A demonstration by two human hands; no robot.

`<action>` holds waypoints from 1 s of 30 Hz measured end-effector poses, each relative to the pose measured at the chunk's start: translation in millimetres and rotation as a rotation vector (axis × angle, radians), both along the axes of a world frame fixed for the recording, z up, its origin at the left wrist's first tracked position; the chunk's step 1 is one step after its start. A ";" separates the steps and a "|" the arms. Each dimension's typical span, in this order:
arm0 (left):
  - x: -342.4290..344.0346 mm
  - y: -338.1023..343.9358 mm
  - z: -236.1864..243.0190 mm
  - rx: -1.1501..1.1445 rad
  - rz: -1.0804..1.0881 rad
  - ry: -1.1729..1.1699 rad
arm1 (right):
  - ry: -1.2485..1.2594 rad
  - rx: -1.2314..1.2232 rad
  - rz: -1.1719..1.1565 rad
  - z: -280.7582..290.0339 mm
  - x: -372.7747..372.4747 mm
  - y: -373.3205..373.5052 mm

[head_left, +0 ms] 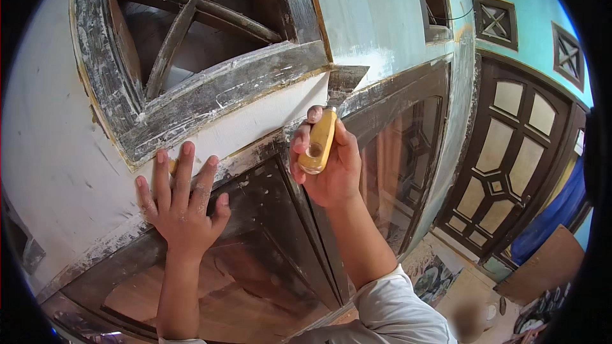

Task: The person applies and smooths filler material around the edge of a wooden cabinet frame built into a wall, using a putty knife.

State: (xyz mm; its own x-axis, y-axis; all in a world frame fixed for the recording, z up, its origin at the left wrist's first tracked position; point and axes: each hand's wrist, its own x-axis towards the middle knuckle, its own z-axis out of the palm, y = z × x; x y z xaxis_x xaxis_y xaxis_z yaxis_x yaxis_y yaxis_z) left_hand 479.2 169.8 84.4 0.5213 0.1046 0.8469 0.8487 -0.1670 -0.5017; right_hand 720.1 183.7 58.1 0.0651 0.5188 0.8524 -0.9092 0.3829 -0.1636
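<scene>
My left hand (182,213) lies with spread fingers on the white wall strip below a weathered wooden vent frame (223,83) with crossed bars, its palm near the dark window frame (268,216). My right hand (338,172) grips the yellow handle of a scraper (324,134); its flat metal blade (346,81) is tilted up against the wall just right of the vent's lower corner. Pale, patchy paint or filler marks the wood and the wall around both hands.
Glazed dark windows (395,185) continue to the right, below another vent (433,0). A dark panelled door (486,165) stands at the far right, beside blue cloth (542,210) and a brown board (545,264). Assorted clutter (539,318) lies on the floor there.
</scene>
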 end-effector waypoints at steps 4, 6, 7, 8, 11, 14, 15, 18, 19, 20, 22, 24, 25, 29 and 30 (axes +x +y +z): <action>-0.7 -2.4 2.4 0.012 -0.012 0.002 | 0.014 -0.062 -0.084 -15.8 8.6 -12.8; -1.4 -1.3 2.9 0.014 -0.015 -0.002 | -0.013 -0.166 -0.262 -27.2 11.5 -21.8; -0.2 -0.4 2.4 0.015 -0.025 -0.003 | -0.013 -0.173 -0.266 -33.8 14.6 -23.3; 0.9 0.4 1.7 0.008 -0.029 -0.003 | -0.074 -0.268 -0.482 -41.3 18.3 -22.4; 0.1 1.3 1.2 0.006 -0.022 -0.003 | -0.212 -0.428 -0.762 -51.3 23.5 -33.2; -0.9 -2.0 3.5 0.007 -0.014 -0.007 | -0.469 -0.548 -0.784 -67.2 29.3 -40.0; -0.9 -3.3 4.4 0.003 -0.017 -0.013 | -0.472 -0.543 -0.776 -71.3 28.4 -38.9; 2.3 -2.2 1.0 -0.015 -0.014 -0.033 | -0.506 -0.443 -1.059 -80.8 20.6 -37.1; 3.0 -2.0 0.2 -0.024 -0.008 -0.044 | -0.509 -0.441 -1.054 -81.6 23.6 -37.5; 1.2 -1.1 -0.7 -0.018 -0.008 -0.044 | -0.401 -0.429 -1.005 -83.2 28.6 -37.7; -0.8 0.0 -0.8 -0.017 -0.012 -0.033 | -0.262 -0.450 -0.982 -80.1 27.5 -38.8; -0.9 -0.3 0.0 -0.011 -0.032 -0.021 | -0.287 -0.465 -1.042 -77.7 25.5 -37.0; -0.8 -0.3 0.1 -0.014 -0.031 -0.020 | -0.310 -0.480 -1.109 -77.8 24.6 -36.4; -0.4 -1.4 0.5 -0.019 -0.007 -0.039 | -0.298 -0.455 -1.446 -82.3 23.1 -28.0; -0.3 -1.4 0.4 -0.028 -0.003 -0.038 | -0.255 -0.471 -1.467 -81.8 22.9 -30.8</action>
State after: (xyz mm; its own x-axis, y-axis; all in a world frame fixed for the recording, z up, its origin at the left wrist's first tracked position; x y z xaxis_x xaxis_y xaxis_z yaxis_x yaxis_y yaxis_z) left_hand 478.8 168.4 84.8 0.4889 0.1271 0.8630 0.8666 -0.1835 -0.4639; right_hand 742.9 152.9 -23.7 0.6187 0.3474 0.7047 0.2688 0.7492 -0.6053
